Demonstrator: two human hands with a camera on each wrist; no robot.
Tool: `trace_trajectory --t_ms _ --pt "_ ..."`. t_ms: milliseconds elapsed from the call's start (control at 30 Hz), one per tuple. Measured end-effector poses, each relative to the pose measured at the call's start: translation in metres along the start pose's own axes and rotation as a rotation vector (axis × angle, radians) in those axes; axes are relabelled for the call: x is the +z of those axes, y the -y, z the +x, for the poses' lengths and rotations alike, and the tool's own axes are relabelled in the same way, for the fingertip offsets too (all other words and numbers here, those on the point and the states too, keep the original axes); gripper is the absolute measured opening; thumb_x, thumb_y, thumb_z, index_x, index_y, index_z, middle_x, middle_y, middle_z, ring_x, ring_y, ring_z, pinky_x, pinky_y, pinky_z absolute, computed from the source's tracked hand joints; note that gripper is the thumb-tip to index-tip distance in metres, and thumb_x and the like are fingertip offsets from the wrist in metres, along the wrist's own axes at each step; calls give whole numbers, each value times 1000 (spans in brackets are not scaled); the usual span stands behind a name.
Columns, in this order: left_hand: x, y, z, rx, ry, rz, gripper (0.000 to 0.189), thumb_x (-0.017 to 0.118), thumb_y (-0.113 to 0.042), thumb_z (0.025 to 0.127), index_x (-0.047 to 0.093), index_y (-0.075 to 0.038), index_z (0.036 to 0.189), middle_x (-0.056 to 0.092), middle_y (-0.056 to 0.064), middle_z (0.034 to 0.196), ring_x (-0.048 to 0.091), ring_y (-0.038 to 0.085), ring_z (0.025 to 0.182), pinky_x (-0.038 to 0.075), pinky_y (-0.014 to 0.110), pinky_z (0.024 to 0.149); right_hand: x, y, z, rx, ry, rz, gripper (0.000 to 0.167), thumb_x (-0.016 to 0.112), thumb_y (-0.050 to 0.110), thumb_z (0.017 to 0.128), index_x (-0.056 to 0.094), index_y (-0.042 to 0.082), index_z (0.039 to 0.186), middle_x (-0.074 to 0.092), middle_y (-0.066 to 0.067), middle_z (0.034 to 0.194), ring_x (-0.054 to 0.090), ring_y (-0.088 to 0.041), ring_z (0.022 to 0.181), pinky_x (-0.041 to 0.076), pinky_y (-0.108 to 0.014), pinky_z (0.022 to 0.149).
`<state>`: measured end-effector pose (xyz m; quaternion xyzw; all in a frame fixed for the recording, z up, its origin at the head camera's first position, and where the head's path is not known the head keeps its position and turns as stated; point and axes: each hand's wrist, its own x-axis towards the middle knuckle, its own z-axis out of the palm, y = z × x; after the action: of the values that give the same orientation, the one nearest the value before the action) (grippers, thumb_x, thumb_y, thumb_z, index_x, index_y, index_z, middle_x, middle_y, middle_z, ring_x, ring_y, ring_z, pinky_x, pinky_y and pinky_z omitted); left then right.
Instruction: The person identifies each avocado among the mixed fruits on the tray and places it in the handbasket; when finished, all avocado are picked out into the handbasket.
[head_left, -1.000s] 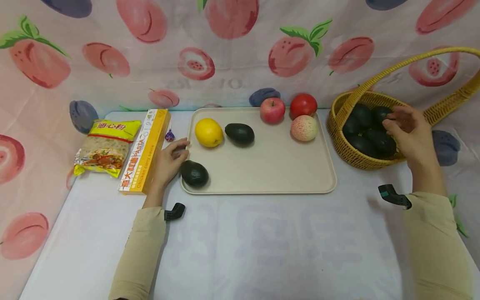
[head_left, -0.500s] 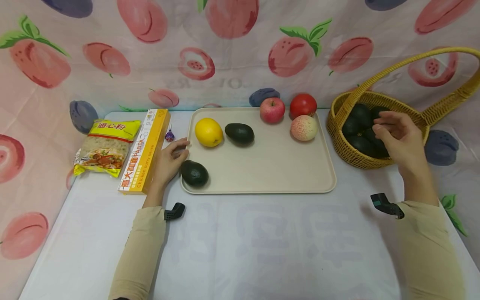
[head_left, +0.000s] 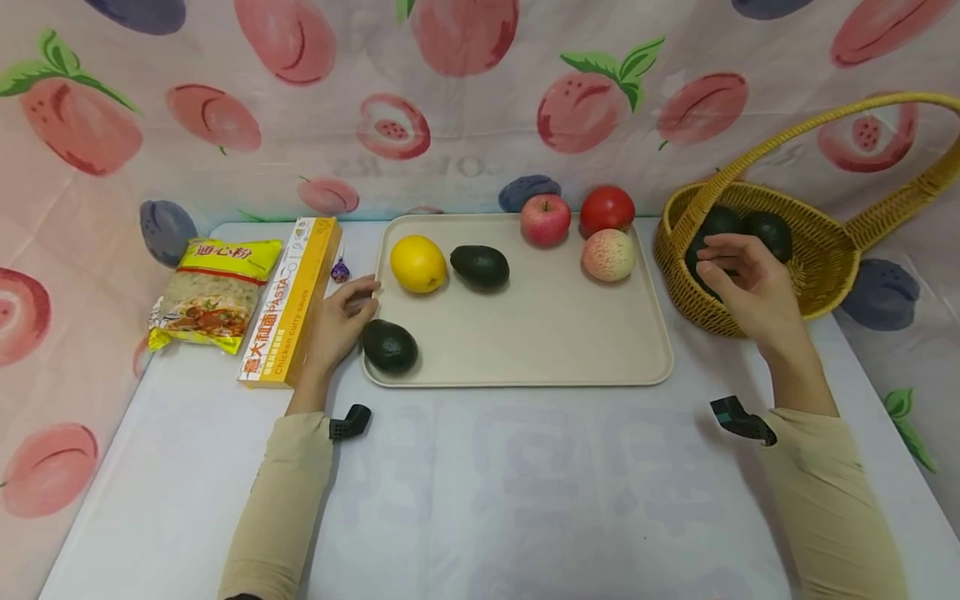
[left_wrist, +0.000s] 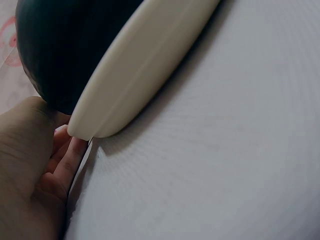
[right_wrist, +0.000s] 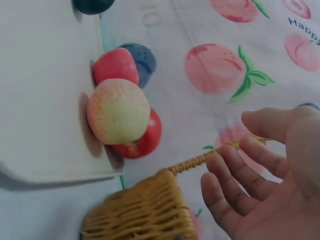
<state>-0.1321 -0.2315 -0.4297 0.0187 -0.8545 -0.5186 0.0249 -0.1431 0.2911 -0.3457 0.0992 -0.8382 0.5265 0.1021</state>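
Observation:
My left hand (head_left: 339, 327) rests at the left edge of the beige tray (head_left: 525, 350), fingers loosely bent and touching its rim. A dark green avocado (head_left: 389, 347) lies in the tray's front left corner, right beside that hand; the left wrist view shows the thumb close to this avocado (left_wrist: 60, 45). My right hand (head_left: 753, 287) hovers over the wicker basket (head_left: 821, 275), fingers relaxed. Nothing shows in its grasp in the right wrist view, where the palm (right_wrist: 280, 195) faces the camera. Dark avocados (head_left: 768, 233) lie in the basket, partly hidden by the hand.
On the tray are a yellow lemon (head_left: 417, 264), another avocado (head_left: 480, 267), a red apple (head_left: 545, 221), a tomato (head_left: 607, 209) and a peach (head_left: 609, 255). Left of it lie a pasta box (head_left: 288, 304), a pasta bag (head_left: 217, 292) and a small purple lollipop (head_left: 340, 271). The basket's handle (head_left: 795, 129) arches high.
My right hand has moved left across the basket, uncovering its right side and covering avocados on the left. The left hand and the tray's contents stay where they were.

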Motion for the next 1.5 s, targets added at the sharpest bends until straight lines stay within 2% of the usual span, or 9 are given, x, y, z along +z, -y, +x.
trace_trajectory --t_ms 133,233,400,533,733,867,1033,1300,1500 --pt "-1 -16 -5 -6 2 4 34 56 -6 93 56 -2 127 47 11 144 52 29 125 45 42 105 9 0 2 4 17 -15 38 61 7 90 53 4 127 61 5 108 56 -3 99 45 -10 76" --pt "-2 -20 -6 -16 -1 12 34 56 -5 93 55 -1 127 47 11 143 53 29 124 45 41 104 15 2 3 7 29 -10 38 61 7 90 53 3 126 62 4 107 56 -3 98 45 -11 76" --pt "-1 -5 0 -12 -3 -4 34 57 -9 93 56 -4 127 47 8 144 52 28 124 45 41 105 24 5 4 28 49 -4 36 62 10 90 55 9 125 62 9 105 56 -3 99 44 -12 76" --pt "1 7 7 3 -9 0 33 58 -17 93 58 -12 126 48 2 143 54 23 123 46 36 104 30 7 5 41 78 -7 36 61 13 91 54 9 126 62 6 107 55 -5 101 44 -12 77" --pt "3 6 12 6 -15 36 32 59 -23 93 58 -20 126 49 -5 142 55 17 121 47 32 103 39 10 8 32 102 -2 39 61 12 91 51 6 128 61 1 110 54 -6 102 42 -15 80" --pt "2 6 11 0 -13 31 33 59 -22 93 58 -18 126 49 -4 143 54 18 122 46 34 105 45 12 9 15 120 29 40 61 11 91 50 4 129 61 2 108 54 -8 101 44 -14 80" --pt "2 7 10 7 -16 9 32 59 -20 93 59 -15 125 49 -1 142 55 20 121 46 34 105 55 15 10 20 135 15 41 61 15 91 50 6 129 59 -11 113 54 -8 103 44 -14 80" --pt "1 11 6 1 -18 2 32 59 -19 93 59 -14 125 49 0 142 56 22 120 45 36 105 74 15 14 20 181 0 40 62 13 91 51 6 128 58 -13 115 54 -6 103 48 -14 81" --pt "1 10 4 -25 -11 36 33 59 -21 93 58 -18 126 48 -4 143 56 19 120 47 34 104 91 37 12 38 211 52 39 62 9 90 51 -2 125 55 -23 117 55 -9 101 47 -16 81"
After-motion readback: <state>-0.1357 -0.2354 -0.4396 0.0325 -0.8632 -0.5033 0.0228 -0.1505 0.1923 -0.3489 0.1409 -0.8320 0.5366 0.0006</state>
